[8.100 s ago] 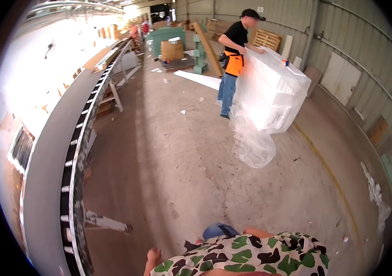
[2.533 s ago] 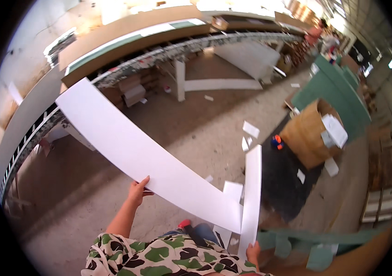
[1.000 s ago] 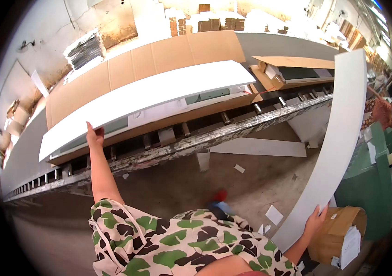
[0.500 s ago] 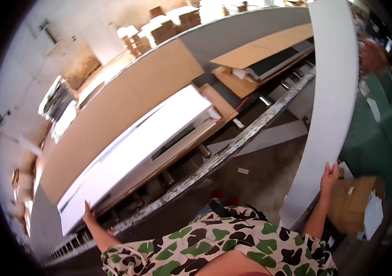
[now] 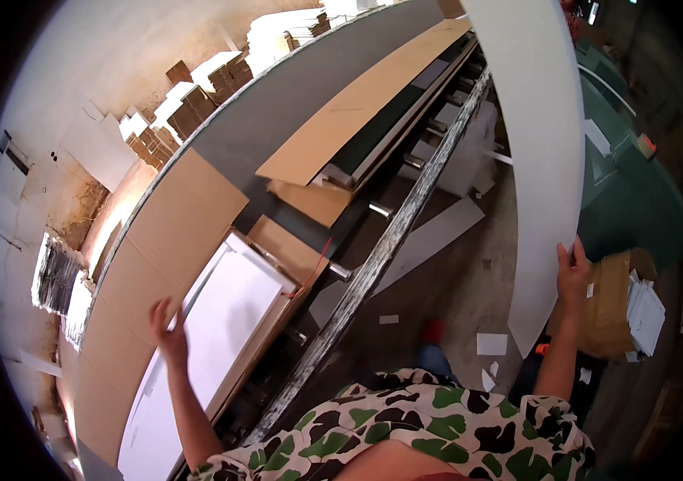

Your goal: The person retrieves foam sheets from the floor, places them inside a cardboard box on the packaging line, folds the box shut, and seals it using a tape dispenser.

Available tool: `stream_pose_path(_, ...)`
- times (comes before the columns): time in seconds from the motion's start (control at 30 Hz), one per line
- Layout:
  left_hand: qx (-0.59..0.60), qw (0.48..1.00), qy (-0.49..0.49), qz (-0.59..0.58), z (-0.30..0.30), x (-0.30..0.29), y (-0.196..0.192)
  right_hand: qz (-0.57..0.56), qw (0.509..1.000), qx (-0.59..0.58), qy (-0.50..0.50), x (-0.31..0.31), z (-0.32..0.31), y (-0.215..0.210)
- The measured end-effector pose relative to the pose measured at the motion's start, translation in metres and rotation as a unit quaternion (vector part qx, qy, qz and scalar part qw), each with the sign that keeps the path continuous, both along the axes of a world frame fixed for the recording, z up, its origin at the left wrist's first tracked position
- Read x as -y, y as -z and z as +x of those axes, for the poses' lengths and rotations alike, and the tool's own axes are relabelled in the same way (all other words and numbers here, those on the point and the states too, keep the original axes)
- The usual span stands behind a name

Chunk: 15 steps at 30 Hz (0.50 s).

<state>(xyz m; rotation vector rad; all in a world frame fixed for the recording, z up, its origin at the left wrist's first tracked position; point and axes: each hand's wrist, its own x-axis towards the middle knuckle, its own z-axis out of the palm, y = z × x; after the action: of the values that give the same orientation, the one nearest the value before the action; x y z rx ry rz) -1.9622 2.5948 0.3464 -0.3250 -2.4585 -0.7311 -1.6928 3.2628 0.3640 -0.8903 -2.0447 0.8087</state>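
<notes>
Head view: white panel (image 5: 538,144) above right-hand grip (image 5: 572,272)

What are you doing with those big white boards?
A person in a camouflage shirt handles two white panels. The right hand grips the edge of a long white panel standing upright beside them. The left hand rests on another white panel lying flat on brown cardboard on the long workbench.

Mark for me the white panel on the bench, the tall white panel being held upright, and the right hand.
white panel on the bench (image 5: 221,321), head view, middle of its face.
tall white panel (image 5: 538,144), head view, mid face.
right hand (image 5: 572,272), head view, back of the hand.
</notes>
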Motion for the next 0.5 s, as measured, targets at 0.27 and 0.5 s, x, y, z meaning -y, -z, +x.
stream_pose_path(0.27,-0.027,0.972,0.071,-0.221,-0.102,-0.339,0.022,0.087,0.968,-0.037,-0.232,-0.084,-0.106,-0.039)
stream_pose_path(0.5,-0.297,0.953,-0.057,-0.018,-0.206,-0.280,0.093,0.297,0.860,-0.083,-0.406,-0.174,-0.187,-0.096)
